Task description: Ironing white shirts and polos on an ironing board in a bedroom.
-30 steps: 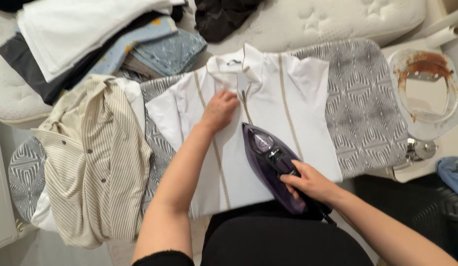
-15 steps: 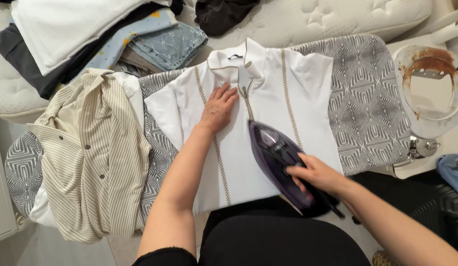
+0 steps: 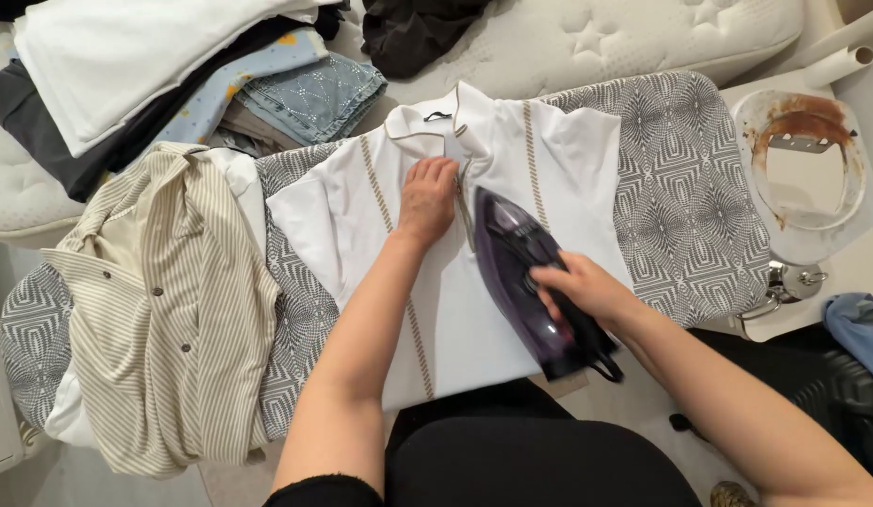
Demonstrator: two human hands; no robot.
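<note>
— Where is the iron?

— The dark purple iron (image 3: 530, 282) sits on the white shirt (image 3: 455, 253) spread over the patterned ironing board (image 3: 699, 188), near the board's front edge; the right hand (image 3: 582, 291) is closed around its handle.

— And the other hand?

— The left hand (image 3: 427, 199) lies flat and open on the shirt below the collar, just beside the iron's tip.

— Anything else?

— A striped beige shirt (image 3: 164, 310) drapes the board's left end.

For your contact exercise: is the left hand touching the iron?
Apart. The head view shows the left hand flat on the white shirt, with a strip of shirt visible between it and the iron.
</note>
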